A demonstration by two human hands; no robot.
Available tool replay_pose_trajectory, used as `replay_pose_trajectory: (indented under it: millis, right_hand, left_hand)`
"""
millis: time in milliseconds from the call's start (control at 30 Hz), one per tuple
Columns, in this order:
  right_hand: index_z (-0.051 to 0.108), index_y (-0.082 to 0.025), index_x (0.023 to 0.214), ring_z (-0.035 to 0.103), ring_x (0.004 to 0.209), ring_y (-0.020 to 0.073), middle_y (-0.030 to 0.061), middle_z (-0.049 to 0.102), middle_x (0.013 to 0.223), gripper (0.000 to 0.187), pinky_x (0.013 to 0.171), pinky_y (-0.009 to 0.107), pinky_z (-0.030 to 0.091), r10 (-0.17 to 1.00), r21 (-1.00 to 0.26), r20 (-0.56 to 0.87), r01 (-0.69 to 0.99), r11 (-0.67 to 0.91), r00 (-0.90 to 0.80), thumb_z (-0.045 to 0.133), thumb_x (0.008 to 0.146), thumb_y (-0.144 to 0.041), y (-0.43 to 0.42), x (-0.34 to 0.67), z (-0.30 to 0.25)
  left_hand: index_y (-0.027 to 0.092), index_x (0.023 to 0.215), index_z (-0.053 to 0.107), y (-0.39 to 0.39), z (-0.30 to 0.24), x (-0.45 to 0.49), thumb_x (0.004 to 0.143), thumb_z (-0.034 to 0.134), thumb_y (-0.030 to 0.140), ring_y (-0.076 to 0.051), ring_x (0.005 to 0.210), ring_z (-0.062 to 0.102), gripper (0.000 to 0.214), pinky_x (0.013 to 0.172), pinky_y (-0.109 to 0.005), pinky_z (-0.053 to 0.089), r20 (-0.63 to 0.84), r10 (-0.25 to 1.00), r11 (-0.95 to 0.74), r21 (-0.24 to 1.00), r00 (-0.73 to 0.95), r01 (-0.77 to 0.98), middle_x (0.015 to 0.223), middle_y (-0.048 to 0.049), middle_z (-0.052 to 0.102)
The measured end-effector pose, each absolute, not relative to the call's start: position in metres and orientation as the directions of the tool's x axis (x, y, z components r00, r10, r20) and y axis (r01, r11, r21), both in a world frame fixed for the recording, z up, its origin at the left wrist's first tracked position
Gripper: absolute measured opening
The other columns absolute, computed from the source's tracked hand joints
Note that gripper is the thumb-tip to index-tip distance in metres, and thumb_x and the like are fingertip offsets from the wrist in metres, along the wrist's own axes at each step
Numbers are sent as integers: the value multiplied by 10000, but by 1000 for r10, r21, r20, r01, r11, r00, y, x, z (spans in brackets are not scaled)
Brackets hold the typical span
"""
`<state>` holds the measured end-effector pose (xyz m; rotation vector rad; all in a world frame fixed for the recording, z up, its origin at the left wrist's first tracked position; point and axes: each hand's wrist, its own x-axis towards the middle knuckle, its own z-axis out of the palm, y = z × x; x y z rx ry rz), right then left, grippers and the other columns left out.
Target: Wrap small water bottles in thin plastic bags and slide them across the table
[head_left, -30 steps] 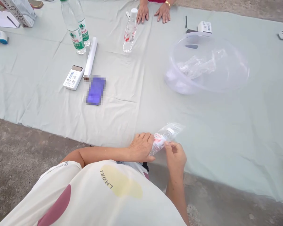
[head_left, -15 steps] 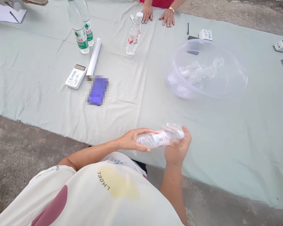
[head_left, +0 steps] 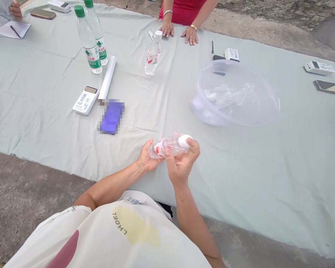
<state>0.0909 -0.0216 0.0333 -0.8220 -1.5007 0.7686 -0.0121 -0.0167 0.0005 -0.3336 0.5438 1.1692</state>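
Note:
A clear water bottle with a white cap and a red and white label lies tilted between my hands, above the near edge of the table. What looks like loose clear film wraps part of it. My left hand cups the bottle's base, fingers closed around it from below. At the cap end, my right hand grips the bottle, with the thumb on its side and fingers by the cap. Farther off stands a similar bottle, upright.
A clear plastic basin holding crumpled film stands right of centre. To the left are two green-capped bottles, a rolled paper, a white power bank and a blurred blue item. Another person's hands rest on the far edge.
Both hands have moved left and up in view with the bottle. My right hand has turned, its thumb now along the bottle's side. The camera view has tilted up a little.

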Motion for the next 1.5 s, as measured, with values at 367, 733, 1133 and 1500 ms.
replay_pose_trajectory:
  millis: [367, 733, 1133, 1500]
  right_hand:
    - [503, -330, 1318, 599, 1217, 229, 62, 526, 1333, 513, 1082, 460, 521, 849, -837, 526, 150, 526, -46, 697, 844, -347, 125, 80, 45]
    - [466, -243, 1366, 370, 1471, 265, 100, 473, 1409, 496, 1223, 603, 301, 772, -693, 635, 427, 581, -19, 540, 876, -270, 309, 42, 31]
    - [497, -287, 1350, 443, 1411, 315, 100, 506, 1398, 433, 1178, 640, 351, 802, -554, 564, 631, 543, -196, 546, 980, -506, 315, 82, 70]
    - [568, -173, 769, 464, 1372, 286, 173, 566, 1297, 235, 1099, 501, 402, 932, -777, 327, 606, 173, 154, 722, 864, -323, 334, 212, 70]
  left_hand:
    - [219, 1356, 556, -17, -34, -19, 858, 703, 632, -267, 1019, 717, 664, 853, -406, 508, -316, 793, 607, 355, 520, -711, 1090, -126, 737]
    - [174, 1134, 694, -17, -30, -21, 782, 849, 481, -219, 930, 727, 492, 810, -351, 497, -321, 770, 637, 428, 551, -641, 999, -92, 744]
    - [174, 1139, 685, -17, -30, -20, 824, 825, 443, -200, 921, 728, 437, 782, -319, 511, -334, 760, 650, 422, 558, -632, 1011, -92, 743]
    - [180, 1137, 684, -16, -28, -21, 849, 804, 422, -205, 927, 727, 395, 796, -335, 510, -332, 759, 650, 433, 561, -624, 1015, -91, 740]
